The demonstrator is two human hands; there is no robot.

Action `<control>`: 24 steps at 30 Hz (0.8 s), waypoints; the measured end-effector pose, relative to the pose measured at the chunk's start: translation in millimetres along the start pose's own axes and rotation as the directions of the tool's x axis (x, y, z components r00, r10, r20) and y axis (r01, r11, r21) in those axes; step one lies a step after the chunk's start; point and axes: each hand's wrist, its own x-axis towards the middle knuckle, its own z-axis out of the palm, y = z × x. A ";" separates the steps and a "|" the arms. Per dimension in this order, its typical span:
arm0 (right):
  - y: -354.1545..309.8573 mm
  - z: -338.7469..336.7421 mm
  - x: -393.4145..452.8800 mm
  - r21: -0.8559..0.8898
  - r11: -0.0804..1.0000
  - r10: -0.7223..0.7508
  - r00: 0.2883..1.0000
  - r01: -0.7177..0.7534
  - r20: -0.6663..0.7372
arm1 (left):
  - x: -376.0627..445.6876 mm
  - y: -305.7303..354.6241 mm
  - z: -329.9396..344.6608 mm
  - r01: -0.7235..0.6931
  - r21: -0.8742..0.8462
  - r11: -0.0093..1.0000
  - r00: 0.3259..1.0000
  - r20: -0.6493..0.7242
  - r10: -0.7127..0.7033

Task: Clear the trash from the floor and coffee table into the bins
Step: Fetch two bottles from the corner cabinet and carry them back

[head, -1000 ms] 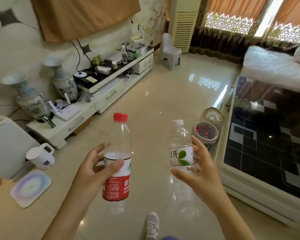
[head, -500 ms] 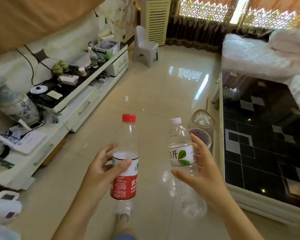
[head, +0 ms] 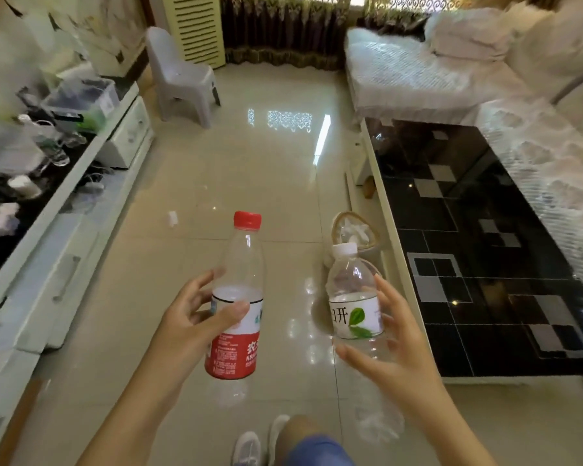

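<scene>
Two clear plastic bottles upright above the floor (head: 189, 183): red-capped bottle (head: 237, 297), red label; right of it, white-capped bottle (head: 354, 297), leaf label.

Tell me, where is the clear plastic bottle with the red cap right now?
The clear plastic bottle with the red cap is held upright in the left hand, low in the head view, left of the white-capped bottle.

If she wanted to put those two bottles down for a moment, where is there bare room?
Widest free patch: the tiled floor between the white TV cabinet and the black coffee table, bare except one small white scrap. The tabletop's near part looks clear too. Crowded: the cabinet shelf, full of clutter, and the floor beside the basket bin.
</scene>
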 end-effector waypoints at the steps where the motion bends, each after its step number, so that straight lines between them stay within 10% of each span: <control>1: -0.2 -0.6 12.5 0.007 1.000 0.019 1.000 -0.018 -0.013 | 17.7 3.8 2.6 0.009 0.001 1.000 1.000 0.022 -0.009; 24: 35.0 -56.7 347.8 0.130 0.979 0.180 0.960 -0.155 -0.215 | 388.6 101.9 139.1 0.088 0.234 0.968 0.940 0.303 -0.158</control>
